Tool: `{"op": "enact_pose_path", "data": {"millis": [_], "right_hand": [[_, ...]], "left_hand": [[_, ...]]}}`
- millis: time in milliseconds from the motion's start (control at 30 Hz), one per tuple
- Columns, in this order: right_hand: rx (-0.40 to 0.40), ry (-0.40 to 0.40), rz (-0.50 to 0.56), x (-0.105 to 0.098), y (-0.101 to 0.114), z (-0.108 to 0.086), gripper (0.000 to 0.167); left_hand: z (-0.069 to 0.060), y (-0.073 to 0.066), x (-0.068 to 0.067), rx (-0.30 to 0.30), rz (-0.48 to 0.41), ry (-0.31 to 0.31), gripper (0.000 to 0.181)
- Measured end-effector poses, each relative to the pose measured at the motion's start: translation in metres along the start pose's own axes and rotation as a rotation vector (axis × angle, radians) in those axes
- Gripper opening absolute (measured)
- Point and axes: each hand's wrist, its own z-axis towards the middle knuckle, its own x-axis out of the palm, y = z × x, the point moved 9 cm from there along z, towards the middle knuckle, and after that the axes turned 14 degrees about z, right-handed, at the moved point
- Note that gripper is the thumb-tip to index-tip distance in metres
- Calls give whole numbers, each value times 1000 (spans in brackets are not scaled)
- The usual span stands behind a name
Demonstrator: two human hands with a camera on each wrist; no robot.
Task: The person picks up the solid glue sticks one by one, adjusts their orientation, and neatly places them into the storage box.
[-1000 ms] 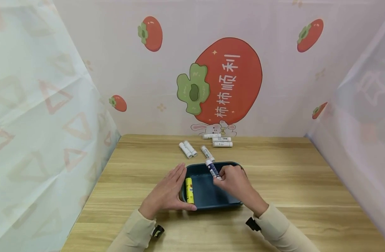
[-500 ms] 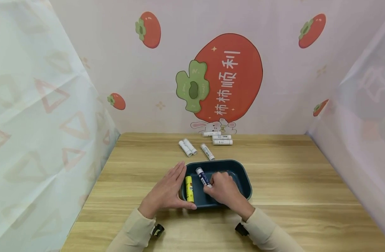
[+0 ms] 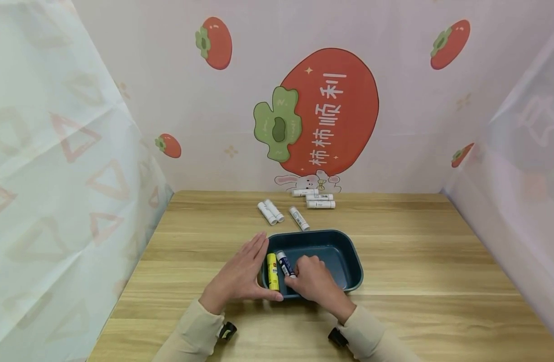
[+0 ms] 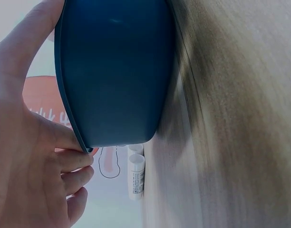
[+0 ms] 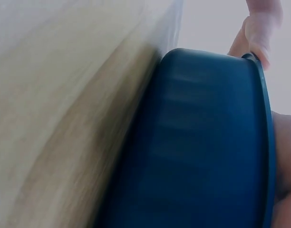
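A dark blue tray (image 3: pixel 355 259) stands on the table. The left hand (image 3: pixel 238 274) lies along its left end, thumb at the near rim and straight fingers at the far left corner; the left wrist view shows that hand (image 4: pixel 36 142) touching the rim. Inside, a yellow glue stick (image 3: pixel 272 271) lies against the left wall. Just right of it, the right hand (image 3: pixel 315 281) pinches the lower end of a dark blue and white glue stick (image 3: pixel 284 263), which tilts slightly left. In the right wrist view the tray's side (image 5: pixel 198 137) hides the stick.
Behind the tray lie two white sticks side by side (image 3: pixel 270 211) and a single white stick (image 3: pixel 299 218). Several more white sticks (image 3: pixel 320 204) lie at the table's back edge, before a printed backdrop (image 3: pixel 408 115). Cloth hangs on both sides.
The right hand has carried the dark blue and white stick left and down, from above the tray's middle to beside the yellow one. The left hand has stayed at the tray.
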Motion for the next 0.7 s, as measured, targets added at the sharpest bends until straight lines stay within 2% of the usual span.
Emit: {"op": "enact_pose_path", "data": {"millis": [400,700], "right_hand": [[-26,114,23,10,4,1,58],[-41,177,46,15,3,4,40]], "left_hand": [[-1,-1,-1,1,-20,8,137],[-1,-1,0,1,-26,9,137]]}}
